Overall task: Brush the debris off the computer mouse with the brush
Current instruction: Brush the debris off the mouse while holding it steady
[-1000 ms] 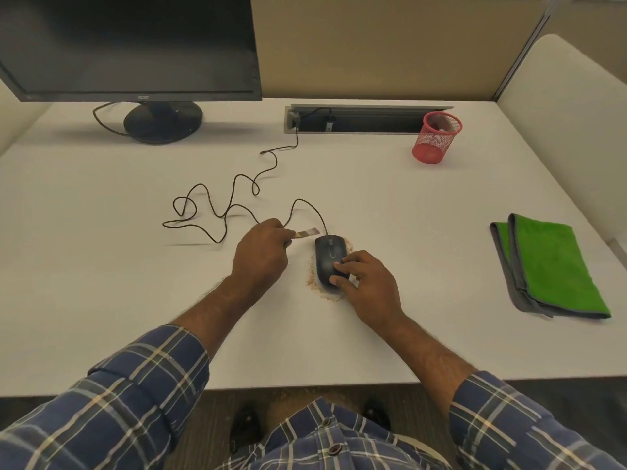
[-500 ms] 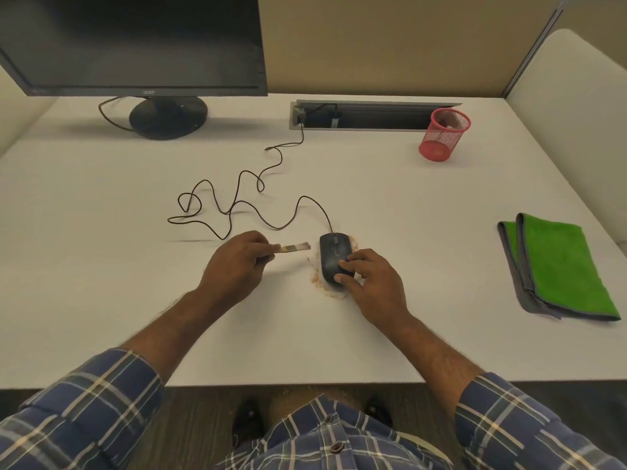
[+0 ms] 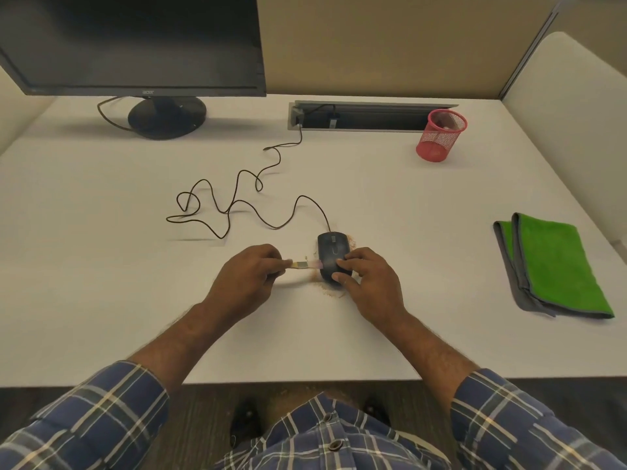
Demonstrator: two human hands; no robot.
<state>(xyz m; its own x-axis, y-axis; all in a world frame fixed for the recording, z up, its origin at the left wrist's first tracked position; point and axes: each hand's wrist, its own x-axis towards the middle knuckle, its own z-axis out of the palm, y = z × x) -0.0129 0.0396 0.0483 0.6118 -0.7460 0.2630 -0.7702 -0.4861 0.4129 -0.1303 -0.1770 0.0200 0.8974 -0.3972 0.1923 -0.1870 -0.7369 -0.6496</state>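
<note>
- The left hand [image 3: 249, 276] pinches the small brush [image 3: 303, 264] by its handle end, bristles against the mouse's left side.
- The right hand [image 3: 368, 283] pins the mouse [image 3: 331, 254], fingertips on its near end, on the desk [image 3: 390, 232].
- The mouse looks light and slippery, so hold it down; the debris [image 3: 327, 290] is loose, so soft strokes should do.

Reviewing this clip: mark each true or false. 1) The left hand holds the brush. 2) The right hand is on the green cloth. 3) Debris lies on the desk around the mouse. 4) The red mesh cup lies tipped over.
1) True: the left hand grips the brush.
2) False: the right hand steadies the computer mouse; the green cloth lies untouched.
3) True: debris.
4) False: the red mesh cup stands upright.
</note>
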